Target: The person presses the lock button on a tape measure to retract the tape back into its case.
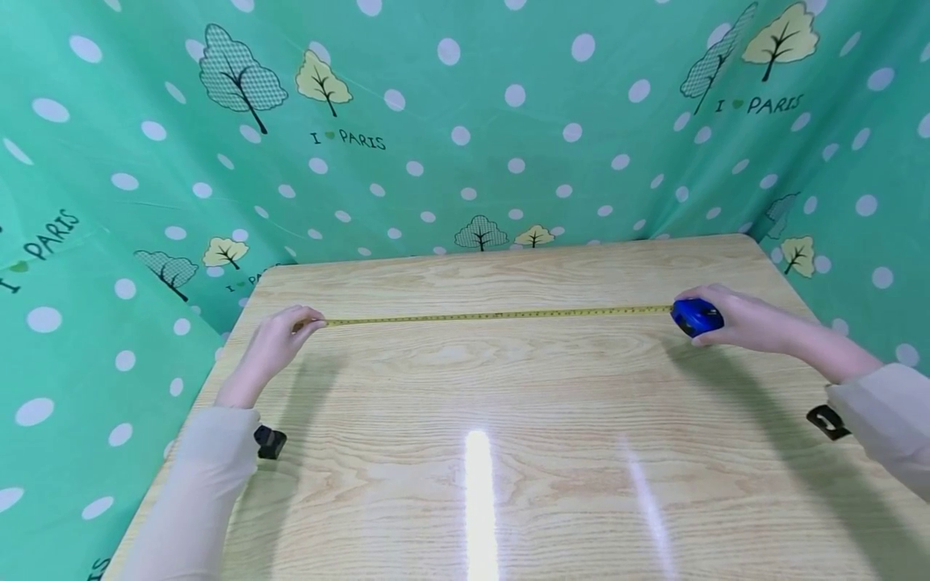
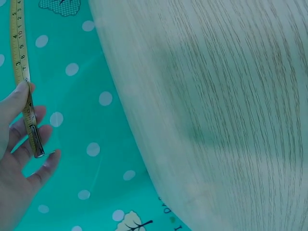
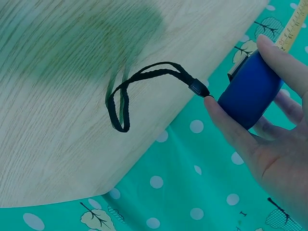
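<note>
First, at the far left, I see the green cloth (image 1: 43, 274) with white dots and printed trees, which hangs beside the desk (image 1: 436, 379) and also behind it. Then comes the left sleeve (image 1: 192, 476), pale in colour, with a small black device (image 1: 270, 443) near its cuff. Beyond it, I find the left hand (image 1: 272, 343): its thumb and fingers pinch the yellow tape blade (image 1: 501, 315) close to the free end, and in the left wrist view the metal hook (image 2: 35, 140) sticks out past the thumb.

From this hand the blade runs nearly straight to the right, across the far part of the desk in my head view. A bright reflection (image 1: 479, 500) lies on the nearer wood. At the right end, the blade enters the blue case (image 1: 693, 316), which the right hand (image 1: 748, 319) grasps with curled fingers. From the case hangs a black strap (image 3: 154, 73) in a loop. Last, I notice the right sleeve (image 1: 886, 411), with another black device (image 1: 827, 421) beside it.
</note>
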`<state>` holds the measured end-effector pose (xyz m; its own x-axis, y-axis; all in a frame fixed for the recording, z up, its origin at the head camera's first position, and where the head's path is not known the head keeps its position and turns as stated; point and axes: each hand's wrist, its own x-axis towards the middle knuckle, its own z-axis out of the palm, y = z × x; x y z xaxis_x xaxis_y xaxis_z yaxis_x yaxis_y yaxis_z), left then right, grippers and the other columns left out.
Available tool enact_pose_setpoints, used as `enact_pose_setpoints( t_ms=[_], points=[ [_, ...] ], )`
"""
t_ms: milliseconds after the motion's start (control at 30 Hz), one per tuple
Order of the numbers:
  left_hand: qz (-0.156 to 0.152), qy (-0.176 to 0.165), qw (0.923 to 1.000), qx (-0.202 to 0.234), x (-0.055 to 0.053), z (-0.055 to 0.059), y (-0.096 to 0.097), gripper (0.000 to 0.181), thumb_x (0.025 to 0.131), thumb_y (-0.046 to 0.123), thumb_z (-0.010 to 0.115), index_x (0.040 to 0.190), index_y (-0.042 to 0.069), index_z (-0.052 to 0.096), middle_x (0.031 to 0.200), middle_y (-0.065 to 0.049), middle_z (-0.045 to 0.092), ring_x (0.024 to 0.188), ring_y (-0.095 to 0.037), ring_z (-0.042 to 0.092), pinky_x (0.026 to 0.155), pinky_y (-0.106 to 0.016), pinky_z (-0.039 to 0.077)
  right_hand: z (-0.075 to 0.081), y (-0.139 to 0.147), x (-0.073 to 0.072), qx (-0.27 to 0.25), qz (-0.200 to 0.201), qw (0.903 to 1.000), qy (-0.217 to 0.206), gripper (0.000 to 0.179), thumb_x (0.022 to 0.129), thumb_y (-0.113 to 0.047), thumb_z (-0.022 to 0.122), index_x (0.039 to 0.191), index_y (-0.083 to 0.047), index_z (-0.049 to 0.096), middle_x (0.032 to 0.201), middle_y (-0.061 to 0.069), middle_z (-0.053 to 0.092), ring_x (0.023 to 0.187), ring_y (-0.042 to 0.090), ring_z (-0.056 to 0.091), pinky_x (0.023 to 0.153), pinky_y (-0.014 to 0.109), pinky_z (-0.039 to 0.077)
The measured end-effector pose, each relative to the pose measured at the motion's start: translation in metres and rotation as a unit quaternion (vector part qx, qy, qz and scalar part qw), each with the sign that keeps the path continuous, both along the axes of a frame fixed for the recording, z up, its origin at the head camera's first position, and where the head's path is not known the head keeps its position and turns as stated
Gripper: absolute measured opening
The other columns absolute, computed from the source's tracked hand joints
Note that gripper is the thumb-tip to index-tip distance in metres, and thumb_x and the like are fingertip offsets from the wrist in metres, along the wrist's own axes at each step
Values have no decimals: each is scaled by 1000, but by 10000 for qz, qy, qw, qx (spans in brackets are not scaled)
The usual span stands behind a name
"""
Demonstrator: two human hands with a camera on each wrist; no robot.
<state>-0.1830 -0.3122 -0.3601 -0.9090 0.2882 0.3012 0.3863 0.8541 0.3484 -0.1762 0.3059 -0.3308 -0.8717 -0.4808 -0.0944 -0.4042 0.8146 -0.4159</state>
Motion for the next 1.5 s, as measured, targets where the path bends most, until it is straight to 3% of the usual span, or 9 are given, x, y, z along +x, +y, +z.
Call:
enact_pose_setpoints(
  t_ms=[633,1067,1500],
  points=[
    [113,-383,9992,-53,-2,-1,7,19,90,14,52,95,-2,61,90,-18,61,83,-31,58,72,-44,48,-5,-6,-3,-19,-49,9998,-196,60,77,-12,68,126,4,36,113,30,41,95,43,50,67,45,49],
    [-94,-553,9983,-125,-7,-3,22,19,90,17,52,93,0,62,87,-14,63,80,-28,59,70,-42,48,-4,-10,-5,72,-93,9996,-253,62,77,-15,69,127,2,36,115,31,40,96,44,49,68,47,49],
    [-39,-712,9973,-153,-8,-5,28,24,90,22,50,93,2,63,87,-13,64,80,-27,60,71,-42,48,-5,-13,-4,19,-62,9996,-285,63,76,-15,69,127,2,37,113,30,41,95,44,50,69,46,49]
  ],
)
